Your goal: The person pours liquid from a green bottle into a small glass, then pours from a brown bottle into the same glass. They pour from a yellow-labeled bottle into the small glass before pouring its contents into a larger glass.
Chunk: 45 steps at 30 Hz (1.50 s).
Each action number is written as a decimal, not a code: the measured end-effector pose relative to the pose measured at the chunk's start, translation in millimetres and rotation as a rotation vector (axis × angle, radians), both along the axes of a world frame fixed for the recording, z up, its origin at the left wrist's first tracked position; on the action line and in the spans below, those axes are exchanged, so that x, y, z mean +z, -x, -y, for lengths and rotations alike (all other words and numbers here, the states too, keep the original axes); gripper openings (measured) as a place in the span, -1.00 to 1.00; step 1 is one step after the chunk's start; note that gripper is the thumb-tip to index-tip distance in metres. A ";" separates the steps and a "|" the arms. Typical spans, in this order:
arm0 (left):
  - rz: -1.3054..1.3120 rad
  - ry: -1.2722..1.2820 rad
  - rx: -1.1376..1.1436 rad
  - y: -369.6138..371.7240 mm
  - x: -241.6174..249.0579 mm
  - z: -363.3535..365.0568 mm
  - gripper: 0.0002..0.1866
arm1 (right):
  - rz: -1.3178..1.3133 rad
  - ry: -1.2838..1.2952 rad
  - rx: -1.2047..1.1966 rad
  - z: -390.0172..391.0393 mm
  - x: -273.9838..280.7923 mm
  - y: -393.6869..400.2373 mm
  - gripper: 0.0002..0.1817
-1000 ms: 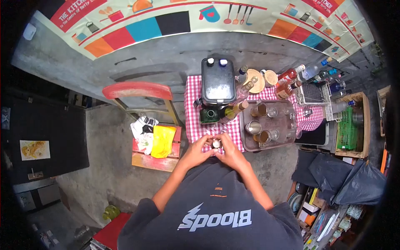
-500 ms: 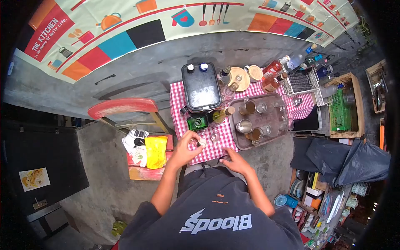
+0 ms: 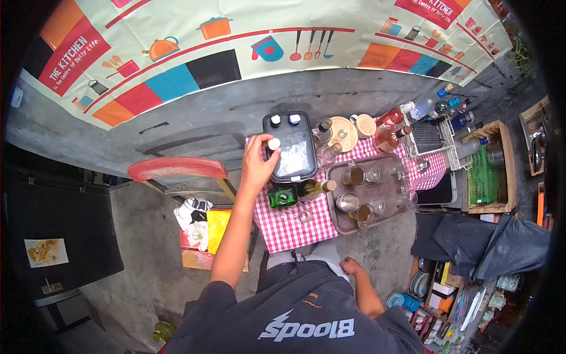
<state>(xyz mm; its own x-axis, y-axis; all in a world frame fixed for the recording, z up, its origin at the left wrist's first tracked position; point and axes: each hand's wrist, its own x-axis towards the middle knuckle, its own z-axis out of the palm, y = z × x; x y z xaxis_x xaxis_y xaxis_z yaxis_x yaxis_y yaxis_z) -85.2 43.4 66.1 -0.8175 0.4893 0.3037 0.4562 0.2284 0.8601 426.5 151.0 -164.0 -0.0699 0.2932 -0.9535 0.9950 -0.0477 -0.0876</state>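
Note:
My left hand is closed on a white bottle cap, pinched at the fingertips over the left edge of a black lidded box. On the box's far end stand a white cap and a blue-and-white cap. Nearer me are a green glass bottle, seen from above without a cap, and a tilted corked bottle. A small clear glass is on the checked cloth beside them. My right hand is low beside my shorts, its fingers curled and nothing visible in them.
A brown tray with several cups and glasses is on the checked table. Behind it are wooden plates, a red bottle and a wire rack. A red chair stands left, a wooden crate right.
My left hand has moved forward from near the green bottle to over the black box, carrying the cap. My right hand has drawn back from the table edge to my side, its fingers now curled.

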 end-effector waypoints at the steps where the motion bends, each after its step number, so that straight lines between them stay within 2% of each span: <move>1: -0.035 0.007 0.031 4.3 -6.3 -5.3 -0.65 | -0.034 -0.066 0.087 1.0 -0.6 0.6 -0.34; 3: -0.021 -0.006 0.053 9.3 -16.6 -14.4 -0.63 | -0.106 -0.203 0.256 2.8 -1.0 -1.0 -0.36; 11: -0.110 0.084 0.135 13.4 -28.1 -34.6 -0.60 | -0.080 -0.259 0.187 -5.2 -22.7 -18.6 -0.43; 17: -0.104 0.066 0.166 13.4 -29.6 -36.9 -0.50 | -0.108 -0.324 0.187 -9.3 -12.4 -11.0 -0.47; 20: -0.106 0.046 0.189 4.2 -19.5 -28.6 -0.50 | -0.108 -0.326 0.242 -19.3 -12.5 -3.9 -0.46; 24: -0.038 0.012 0.221 -18.7 -27.3 9.5 -0.62 | -0.124 -0.317 0.375 -27.2 6.8 14.8 -0.44; 29: 0.193 0.061 0.250 -79.1 -91.3 93.8 -0.72 | -0.273 -0.284 0.510 -17.4 67.6 68.6 -0.41; 33: 0.445 0.253 0.195 -134.3 -155.8 164.1 -0.77 | -0.491 -0.203 0.501 -6.4 100.0 114.1 -0.38; 35: 0.440 0.402 0.171 -158.3 -185.9 196.4 -0.77 | -0.583 -0.224 0.541 -3.1 114.4 145.1 -0.32; 42: 0.723 0.614 0.218 -210.4 -198.2 239.4 -0.70 | -0.787 -0.443 0.732 -21.0 90.2 215.5 -0.10; 45: 0.758 0.633 0.216 -231.5 -213.6 239.6 -0.66 | -0.671 -0.347 0.863 -27.7 80.8 236.5 -0.06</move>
